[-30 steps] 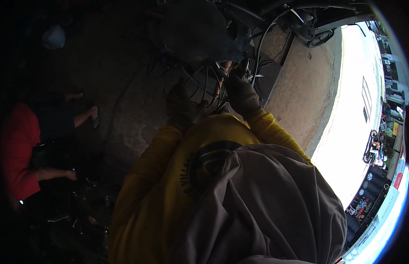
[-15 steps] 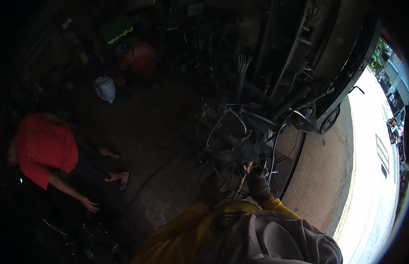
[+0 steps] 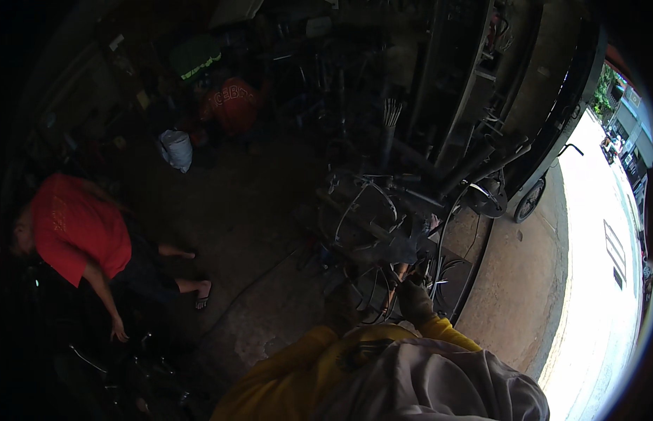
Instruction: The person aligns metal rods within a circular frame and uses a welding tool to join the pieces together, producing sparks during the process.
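My right hand [image 3: 415, 299], in a dark work glove under a yellow sleeve, sits closed at the near side of a cluttered metal work table [image 3: 389, 245]. What it grips among the thin metal pieces is too dark to name. My left hand [image 3: 342, 306], also gloved, is in deep shadow beside curved metal rods [image 3: 370, 288]; its fingers cannot be made out. Just beyond the hands, a bent metal frame [image 3: 368, 200] lies on the table.
At the left a person in a red shirt [image 3: 81, 228] bends over dark metal parts [image 3: 140, 368]. Farther back another person in red [image 3: 231, 105] is near a white sack [image 3: 175, 149]. Upright rods [image 3: 391, 112] stand beyond the table. A wheel [image 3: 530, 200] is by the bright doorway at right.
The red-shirted person's arm at left has swung lower and inward. The whole view has shifted slightly. My hands stay at nearly the same place by the table.
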`<act>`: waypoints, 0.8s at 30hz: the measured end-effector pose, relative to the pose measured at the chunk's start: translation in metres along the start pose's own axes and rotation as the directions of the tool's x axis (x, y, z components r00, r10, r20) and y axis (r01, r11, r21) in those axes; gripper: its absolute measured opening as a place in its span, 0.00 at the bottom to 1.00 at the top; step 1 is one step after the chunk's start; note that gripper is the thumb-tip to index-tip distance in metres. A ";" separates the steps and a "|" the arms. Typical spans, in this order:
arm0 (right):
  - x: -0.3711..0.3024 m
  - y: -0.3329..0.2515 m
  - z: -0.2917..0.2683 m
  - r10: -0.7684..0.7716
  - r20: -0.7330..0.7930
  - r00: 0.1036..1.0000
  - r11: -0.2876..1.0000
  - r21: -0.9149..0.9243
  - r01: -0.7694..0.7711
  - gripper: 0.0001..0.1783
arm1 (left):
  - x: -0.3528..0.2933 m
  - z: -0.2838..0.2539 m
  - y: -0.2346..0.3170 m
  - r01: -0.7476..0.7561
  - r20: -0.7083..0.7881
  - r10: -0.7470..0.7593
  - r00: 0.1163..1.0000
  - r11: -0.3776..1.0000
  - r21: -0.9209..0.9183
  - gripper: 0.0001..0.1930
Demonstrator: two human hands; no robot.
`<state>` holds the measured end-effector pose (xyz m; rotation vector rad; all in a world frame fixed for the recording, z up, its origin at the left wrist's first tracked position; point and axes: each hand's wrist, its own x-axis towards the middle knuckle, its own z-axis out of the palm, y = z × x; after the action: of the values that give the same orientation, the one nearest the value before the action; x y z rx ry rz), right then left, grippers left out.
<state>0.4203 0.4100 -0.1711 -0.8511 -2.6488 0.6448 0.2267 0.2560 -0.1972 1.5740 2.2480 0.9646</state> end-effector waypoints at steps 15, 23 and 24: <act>-0.003 0.023 0.018 -0.085 0.174 0.981 0.962 -0.243 0.126 0.11 | -0.003 0.001 0.003 0.084 0.087 -0.091 0.992 0.993 0.079 0.57; -0.003 0.008 0.015 0.008 -0.067 0.998 1.000 0.011 -0.007 0.07 | 0.000 0.002 0.006 0.105 0.047 -0.110 0.993 0.990 0.097 0.55; -0.004 0.008 0.013 0.006 -0.068 0.998 1.000 0.010 -0.005 0.07 | 0.000 0.003 0.006 0.106 0.050 -0.110 0.993 0.991 0.076 0.54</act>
<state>0.4222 0.4087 -0.1870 -0.8625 -2.5816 0.6183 0.2328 0.2578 -0.1954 1.4715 2.3292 0.8101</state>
